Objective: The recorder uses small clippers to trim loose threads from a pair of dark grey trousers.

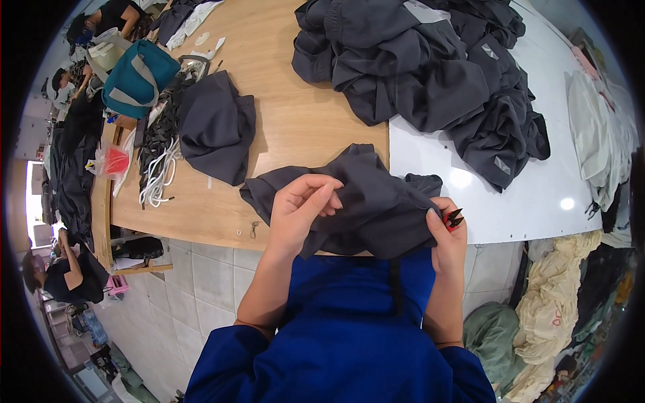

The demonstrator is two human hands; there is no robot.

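The dark grey garment [359,201] lay at the near edge of the tabletop [289,127]. The right hand [449,240] gripped it and red snips [453,219]; the left hand's [300,208] grip closure could not be determined.

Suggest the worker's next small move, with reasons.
Perhaps bring the left hand over to steady the gray garment near the right hand, since that hand holds both red snips and the garment's edge, while the left is away from it.
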